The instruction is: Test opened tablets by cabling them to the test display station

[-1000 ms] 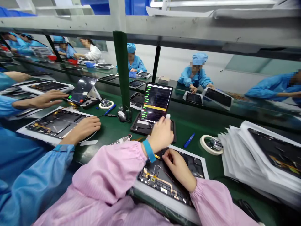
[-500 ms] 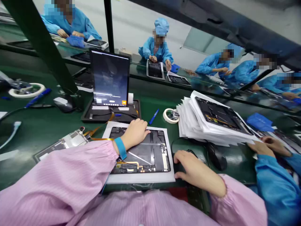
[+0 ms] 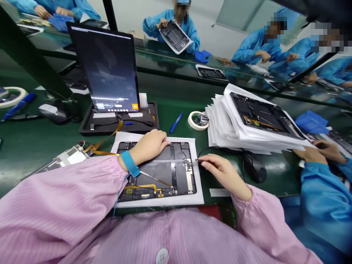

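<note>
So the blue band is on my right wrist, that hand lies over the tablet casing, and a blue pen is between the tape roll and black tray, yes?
No: in the head view, your left hand wears the blue band on its wrist. It lies over the tablet casing, and a blue pen is between the tape roll and black tray.

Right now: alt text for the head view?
A person's left hand lies over an open tablet housing on white sheeting; the right hand pinches a small dark item near the housing's right edge. A lit screen stands behind, a sheet stack topped with another housing at right.
</note>
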Demonstrator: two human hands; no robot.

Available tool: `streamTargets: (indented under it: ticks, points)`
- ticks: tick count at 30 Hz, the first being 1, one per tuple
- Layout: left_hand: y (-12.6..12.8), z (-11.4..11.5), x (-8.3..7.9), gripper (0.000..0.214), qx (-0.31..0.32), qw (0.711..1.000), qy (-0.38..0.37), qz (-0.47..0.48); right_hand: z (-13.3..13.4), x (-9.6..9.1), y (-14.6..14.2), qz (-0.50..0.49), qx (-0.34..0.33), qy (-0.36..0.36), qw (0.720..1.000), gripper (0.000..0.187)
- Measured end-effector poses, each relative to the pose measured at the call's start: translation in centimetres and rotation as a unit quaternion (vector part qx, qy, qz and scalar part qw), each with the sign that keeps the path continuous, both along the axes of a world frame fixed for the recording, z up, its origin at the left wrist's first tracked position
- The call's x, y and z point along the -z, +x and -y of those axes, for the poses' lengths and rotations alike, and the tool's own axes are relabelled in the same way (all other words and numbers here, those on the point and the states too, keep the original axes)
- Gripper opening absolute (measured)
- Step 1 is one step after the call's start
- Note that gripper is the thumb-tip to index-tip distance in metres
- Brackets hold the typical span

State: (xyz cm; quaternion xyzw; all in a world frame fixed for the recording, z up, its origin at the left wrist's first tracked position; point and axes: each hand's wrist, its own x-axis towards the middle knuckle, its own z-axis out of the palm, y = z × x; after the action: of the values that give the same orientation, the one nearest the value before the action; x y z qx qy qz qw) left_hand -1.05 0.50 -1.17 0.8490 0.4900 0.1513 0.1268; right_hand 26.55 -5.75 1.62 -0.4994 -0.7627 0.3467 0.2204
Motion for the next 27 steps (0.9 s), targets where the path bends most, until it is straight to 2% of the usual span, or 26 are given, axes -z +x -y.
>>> streamTargets:
  ticks: [3,7,20,24,27]
  points:
    - [0.1,0.0,0.0,0.026,0.001,1.000,0.003,0.000,-0.2,0.9,-0.2,0.066,-0.033,0.091,0.993,0.021]
    - [0.1,0.0,-0.1,0.027,0.001,1.000,0.007,0.001,0.0,1.3,0.0,0.105,-0.058,0.133,0.984,0.023]
    - [0.1,-0.1,0.1,0.027,-0.002,1.000,0.001,0.019,0.5,2.0,0.2,0.122,-0.037,0.151,0.980,0.020]
    - [0.1,0.0,0.1,0.026,0.002,1.000,0.001,0.030,0.6,2.2,-0.2,0.077,-0.033,0.145,0.986,0.019]
    - [0.0,0.0,-0.3,0.026,0.014,0.999,0.000,0.053,1.2,1.6,-0.7,0.050,-0.038,0.139,0.988,0.019]
